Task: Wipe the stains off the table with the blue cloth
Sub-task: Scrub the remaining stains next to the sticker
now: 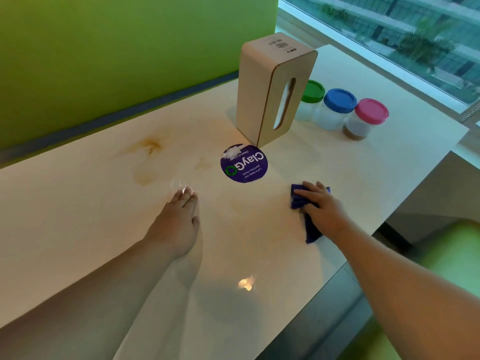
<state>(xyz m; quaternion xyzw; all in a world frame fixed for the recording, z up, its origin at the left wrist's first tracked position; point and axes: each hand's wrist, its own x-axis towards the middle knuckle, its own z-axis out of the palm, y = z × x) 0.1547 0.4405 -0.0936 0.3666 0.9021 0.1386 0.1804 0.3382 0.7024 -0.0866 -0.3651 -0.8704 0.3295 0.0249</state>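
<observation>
On the table (pixel 78 216), left hand (pixel 179 219) flat, right hand (pixel 322 206) flat atop blue cloth (pixel 312 231)

My right hand (pixel 322 206) covers the middle of the blue cloth (pixel 312 231), so I see only its edges. The tissue box (pixel 270 92) hides part of the jar with the green lid (pixel 313 92). The table (pixel 78 216) runs off the left and bottom edges, and both my arms run out of the picture too. The small words on the purple sticker (pixel 244 163) are too tiny for me to read. Glare blurs the tips of my left hand (pixel 176 222).
</observation>
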